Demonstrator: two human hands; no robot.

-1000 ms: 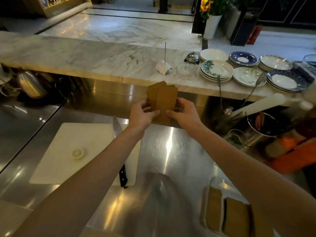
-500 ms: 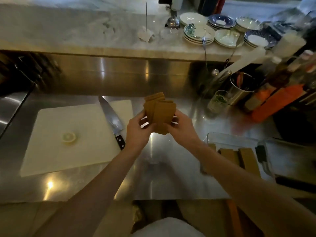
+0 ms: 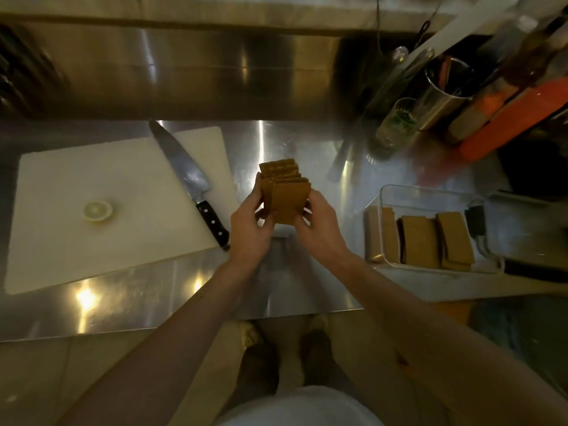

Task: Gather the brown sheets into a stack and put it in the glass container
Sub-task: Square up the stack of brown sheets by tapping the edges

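Note:
Both hands hold a loose, fanned stack of brown sheets (image 3: 284,192) upright above the steel counter. My left hand (image 3: 250,230) grips its left edge and my right hand (image 3: 318,229) grips its right edge. The sheets are uneven, with several edges stepped behind the front one. To the right lies a rectangular glass container (image 3: 430,192) on the counter, holding three leaning bundles of brown sheets (image 3: 419,238). The hands are left of the container, well apart from it.
A white cutting board (image 3: 92,241) with a lemon slice (image 3: 98,210) lies at left, a large knife (image 3: 190,182) across its right edge. At back right stand a glass (image 3: 396,124), a metal utensil cup (image 3: 445,96) and orange bottles (image 3: 507,118). The container's lid (image 3: 528,229) rests at far right.
The view has tilted down, so the marble shelf and plates left the frame. Both hands keep holding the sheets, now lower and nearer the counter's front; the stack looks more fanned.

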